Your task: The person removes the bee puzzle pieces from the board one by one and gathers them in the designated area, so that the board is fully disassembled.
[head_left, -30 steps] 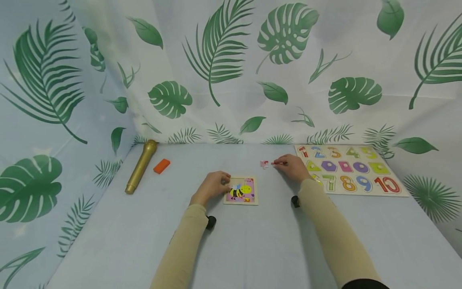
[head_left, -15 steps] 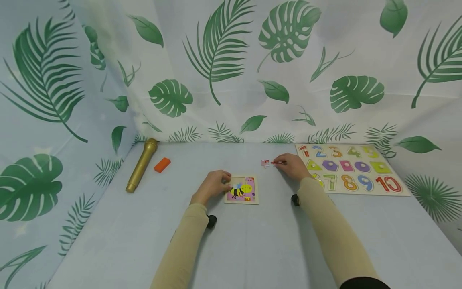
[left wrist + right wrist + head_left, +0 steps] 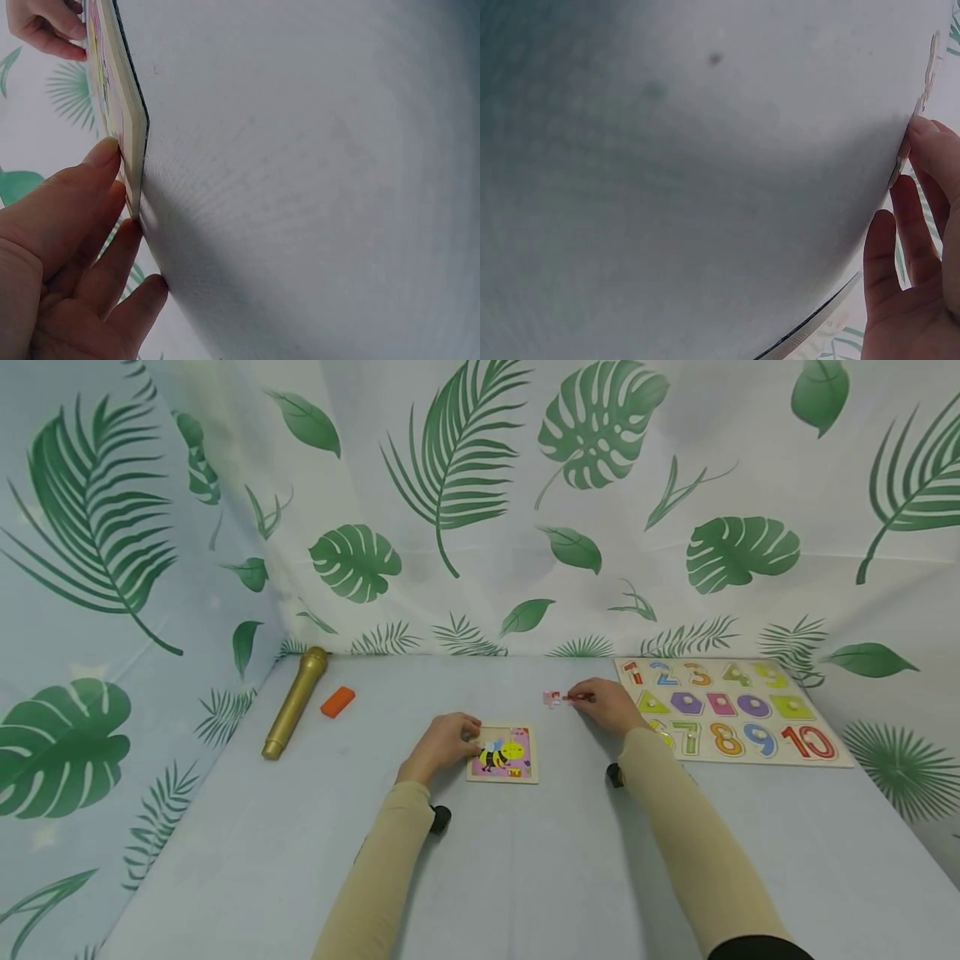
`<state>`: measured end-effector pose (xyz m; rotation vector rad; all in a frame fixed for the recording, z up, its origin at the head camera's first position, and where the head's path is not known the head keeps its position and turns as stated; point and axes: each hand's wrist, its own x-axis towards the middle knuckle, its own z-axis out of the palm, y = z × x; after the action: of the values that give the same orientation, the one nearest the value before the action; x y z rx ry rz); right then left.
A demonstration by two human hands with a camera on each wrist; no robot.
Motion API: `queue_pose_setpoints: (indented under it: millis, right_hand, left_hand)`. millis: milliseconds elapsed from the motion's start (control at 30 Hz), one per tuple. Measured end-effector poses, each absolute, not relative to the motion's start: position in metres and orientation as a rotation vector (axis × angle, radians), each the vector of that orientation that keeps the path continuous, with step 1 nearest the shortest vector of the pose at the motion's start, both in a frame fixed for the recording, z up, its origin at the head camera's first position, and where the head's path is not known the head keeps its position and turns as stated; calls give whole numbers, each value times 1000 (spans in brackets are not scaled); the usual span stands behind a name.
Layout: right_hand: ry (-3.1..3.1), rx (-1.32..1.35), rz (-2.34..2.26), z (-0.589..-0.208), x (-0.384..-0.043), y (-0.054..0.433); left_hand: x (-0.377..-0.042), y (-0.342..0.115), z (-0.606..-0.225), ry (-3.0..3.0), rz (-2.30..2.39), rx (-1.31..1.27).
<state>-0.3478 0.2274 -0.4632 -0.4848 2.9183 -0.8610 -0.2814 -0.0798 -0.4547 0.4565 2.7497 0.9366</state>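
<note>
A small square bee jigsaw puzzle in a pale wooden frame lies mid-table. My left hand grips its left side; in the left wrist view the thumb lies on the frame, the other fingers by its edge. Farther back and to the right, my right hand pinches a small reddish puzzle piece at the tabletop. A pink-and-white puzzle piece lies just left of the fingertips. In the right wrist view the thumb covers part of the thin held piece.
A number-and-shape peg board lies at the right, partly behind the right forearm. At the back left are a gold microphone-shaped thing and an orange block. Leaf-printed cloth hangs behind and beside the table.
</note>
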Motion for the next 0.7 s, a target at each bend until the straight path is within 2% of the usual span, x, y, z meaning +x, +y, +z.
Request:
queue_pose_setpoints:
  millis: [200, 367, 700]
  right_hand:
    - [2910, -502, -862, -459, -350, 228]
    - [2894, -590, -843, -449, -346, 210]
    - [2666, -614, -909, -457, -312, 157]
  left_hand:
    - [-282, -79, -453, 2750, 933, 456]
    - [-282, -78, -451, 2746, 930, 439]
    - [-281, -79, -453, 2744, 927, 423]
